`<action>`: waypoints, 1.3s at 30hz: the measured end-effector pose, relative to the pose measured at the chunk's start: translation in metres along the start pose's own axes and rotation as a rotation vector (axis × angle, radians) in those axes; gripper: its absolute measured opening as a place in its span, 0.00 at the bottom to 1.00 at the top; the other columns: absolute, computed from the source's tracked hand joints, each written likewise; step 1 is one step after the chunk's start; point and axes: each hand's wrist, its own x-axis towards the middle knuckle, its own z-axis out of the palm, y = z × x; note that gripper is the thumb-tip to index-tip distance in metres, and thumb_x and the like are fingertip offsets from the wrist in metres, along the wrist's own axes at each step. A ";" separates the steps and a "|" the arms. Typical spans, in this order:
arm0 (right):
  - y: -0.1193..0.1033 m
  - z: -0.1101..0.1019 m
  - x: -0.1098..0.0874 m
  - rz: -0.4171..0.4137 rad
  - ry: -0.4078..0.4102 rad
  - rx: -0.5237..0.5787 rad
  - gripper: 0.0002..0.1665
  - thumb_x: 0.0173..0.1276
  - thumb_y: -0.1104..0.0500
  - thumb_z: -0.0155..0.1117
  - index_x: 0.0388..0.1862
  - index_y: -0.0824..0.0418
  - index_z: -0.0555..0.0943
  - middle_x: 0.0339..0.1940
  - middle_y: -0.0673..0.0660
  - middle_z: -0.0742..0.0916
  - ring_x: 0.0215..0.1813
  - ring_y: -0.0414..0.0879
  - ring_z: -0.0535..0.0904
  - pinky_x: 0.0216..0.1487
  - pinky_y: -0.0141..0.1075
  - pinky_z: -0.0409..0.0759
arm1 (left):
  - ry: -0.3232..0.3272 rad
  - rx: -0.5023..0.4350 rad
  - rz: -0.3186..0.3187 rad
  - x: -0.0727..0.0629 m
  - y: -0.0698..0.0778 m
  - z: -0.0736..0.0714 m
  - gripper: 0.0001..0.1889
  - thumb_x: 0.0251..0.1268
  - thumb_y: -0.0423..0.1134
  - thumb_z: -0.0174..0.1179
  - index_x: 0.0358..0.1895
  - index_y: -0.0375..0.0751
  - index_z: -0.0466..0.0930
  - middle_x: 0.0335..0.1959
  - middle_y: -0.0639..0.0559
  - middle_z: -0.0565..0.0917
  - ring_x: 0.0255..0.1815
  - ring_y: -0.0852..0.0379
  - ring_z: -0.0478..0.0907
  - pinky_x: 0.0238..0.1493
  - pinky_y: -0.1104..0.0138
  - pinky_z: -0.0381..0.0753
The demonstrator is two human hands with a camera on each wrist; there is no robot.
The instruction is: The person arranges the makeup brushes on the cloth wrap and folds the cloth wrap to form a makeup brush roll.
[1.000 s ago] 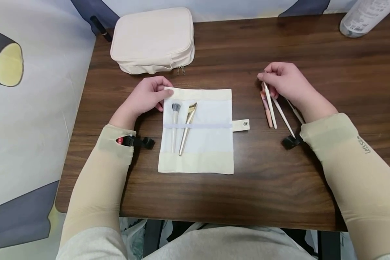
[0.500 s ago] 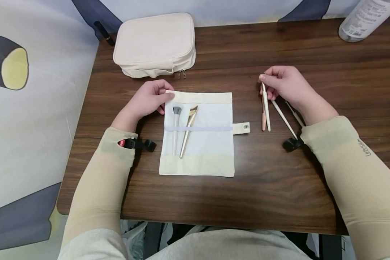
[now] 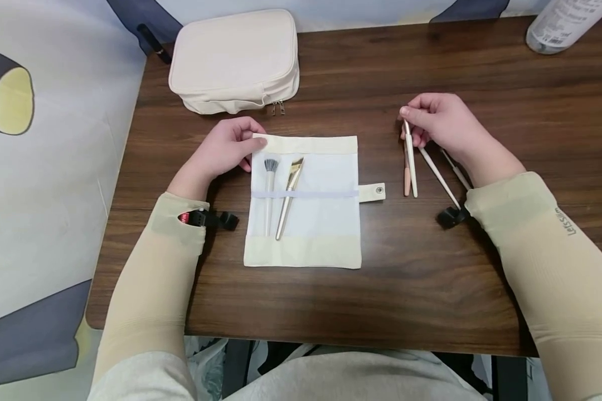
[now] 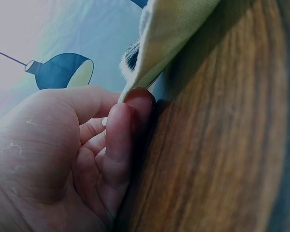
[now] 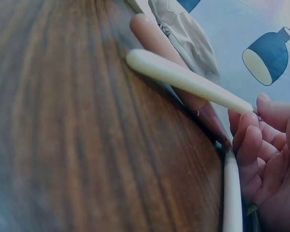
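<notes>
A cream and white fabric brush roll (image 3: 326,223) lies spread on the table. My left hand (image 3: 231,146) pinches its far left corner between thumb and fingers. Under the roll's elastic band sit a grey-bristled makeup brush (image 3: 271,165) and a gold-ended brush (image 3: 287,206). To the right, my right hand (image 3: 438,120) pinches a white-handled brush (image 5: 183,79) at its far end; the fingers hide that brush's tip. Beside it lies a pink-handled brush (image 3: 407,181), partly covered by it in the right wrist view. Another white-handled brush (image 3: 438,177) and a thinner one (image 3: 455,167) lie below the hand.
Behind the roll stands a cream zipped case (image 3: 236,58), with a black tube (image 3: 154,43) at its left. A pale bottle (image 3: 567,28) stands at the far right corner. The roll's snap strap (image 3: 372,192) extends to the right over the wooden table (image 3: 406,289).
The pinched white brush and the pink one have swung from a slant to nearly straight, their near ends shifting left. My left hand keeps its hold on the roll's corner.
</notes>
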 end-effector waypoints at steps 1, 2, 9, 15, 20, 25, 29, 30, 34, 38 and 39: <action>0.000 0.000 0.000 0.000 0.000 0.000 0.12 0.79 0.56 0.62 0.43 0.66 0.81 0.23 0.50 0.85 0.20 0.40 0.77 0.22 0.30 0.78 | 0.000 -0.002 -0.001 0.000 0.000 0.000 0.07 0.75 0.37 0.60 0.48 0.37 0.80 0.29 0.54 0.86 0.23 0.60 0.80 0.22 0.65 0.86; 0.000 0.000 0.000 0.004 -0.002 0.000 0.12 0.79 0.56 0.62 0.43 0.66 0.81 0.23 0.50 0.85 0.21 0.40 0.77 0.22 0.30 0.78 | 0.000 -0.006 -0.003 0.000 0.001 0.000 0.07 0.75 0.37 0.60 0.48 0.37 0.80 0.29 0.54 0.86 0.23 0.60 0.80 0.22 0.65 0.86; 0.000 0.000 -0.001 -0.002 -0.013 -0.008 0.12 0.79 0.57 0.61 0.44 0.67 0.80 0.23 0.50 0.86 0.21 0.41 0.77 0.22 0.30 0.78 | -0.009 -0.013 -0.002 -0.001 0.001 0.000 0.07 0.75 0.37 0.60 0.48 0.37 0.80 0.29 0.54 0.86 0.23 0.60 0.80 0.22 0.65 0.86; -0.003 -0.001 -0.001 -0.009 -0.012 -0.002 0.11 0.79 0.57 0.61 0.43 0.66 0.80 0.23 0.50 0.86 0.21 0.40 0.77 0.22 0.30 0.78 | -0.008 -0.022 0.002 0.000 0.003 -0.002 0.07 0.75 0.37 0.60 0.47 0.36 0.79 0.29 0.54 0.86 0.23 0.60 0.80 0.21 0.66 0.85; -0.003 0.000 -0.002 -0.001 -0.015 0.002 0.12 0.79 0.57 0.61 0.43 0.66 0.80 0.23 0.50 0.85 0.21 0.41 0.77 0.22 0.30 0.78 | -0.015 -0.016 -0.003 -0.001 0.003 -0.002 0.08 0.75 0.37 0.60 0.48 0.36 0.80 0.29 0.54 0.86 0.23 0.60 0.80 0.21 0.66 0.85; -0.004 0.000 -0.001 -0.013 -0.006 0.000 0.12 0.79 0.56 0.62 0.43 0.66 0.80 0.23 0.50 0.85 0.21 0.40 0.77 0.22 0.29 0.78 | -0.002 -0.008 0.010 -0.001 0.005 -0.003 0.07 0.75 0.37 0.60 0.48 0.37 0.80 0.29 0.54 0.86 0.23 0.60 0.80 0.21 0.66 0.85; -0.003 0.001 -0.002 0.006 -0.013 -0.022 0.11 0.79 0.57 0.62 0.44 0.66 0.80 0.23 0.49 0.85 0.21 0.40 0.77 0.23 0.30 0.78 | -0.017 -0.014 -0.007 -0.001 0.004 -0.002 0.07 0.75 0.37 0.60 0.48 0.36 0.80 0.29 0.54 0.86 0.23 0.60 0.80 0.22 0.66 0.86; -0.003 0.001 -0.002 0.005 -0.013 -0.031 0.11 0.79 0.57 0.62 0.44 0.66 0.80 0.23 0.49 0.85 0.21 0.40 0.77 0.23 0.30 0.78 | -0.018 -0.015 -0.008 -0.002 0.004 -0.002 0.08 0.75 0.37 0.60 0.48 0.36 0.80 0.29 0.54 0.86 0.23 0.60 0.80 0.22 0.65 0.86; -0.005 0.000 -0.001 -0.015 -0.001 -0.038 0.12 0.79 0.56 0.62 0.44 0.66 0.80 0.23 0.49 0.85 0.21 0.40 0.77 0.22 0.29 0.78 | -0.001 -0.016 0.010 -0.002 0.005 -0.003 0.08 0.75 0.37 0.60 0.47 0.36 0.80 0.29 0.54 0.86 0.23 0.60 0.80 0.21 0.66 0.85; -0.005 -0.001 -0.001 -0.016 0.000 0.005 0.12 0.78 0.56 0.62 0.43 0.66 0.80 0.23 0.50 0.85 0.20 0.41 0.77 0.22 0.29 0.78 | 0.000 -0.021 0.010 -0.001 0.005 -0.003 0.07 0.75 0.37 0.60 0.47 0.36 0.79 0.28 0.54 0.86 0.23 0.61 0.80 0.21 0.66 0.85; -0.005 -0.001 -0.001 -0.013 -0.001 0.021 0.12 0.78 0.57 0.62 0.43 0.67 0.79 0.23 0.50 0.85 0.20 0.41 0.76 0.22 0.30 0.78 | -0.006 -0.024 0.007 -0.001 0.004 -0.002 0.07 0.75 0.37 0.60 0.47 0.36 0.79 0.28 0.54 0.86 0.23 0.61 0.80 0.21 0.66 0.85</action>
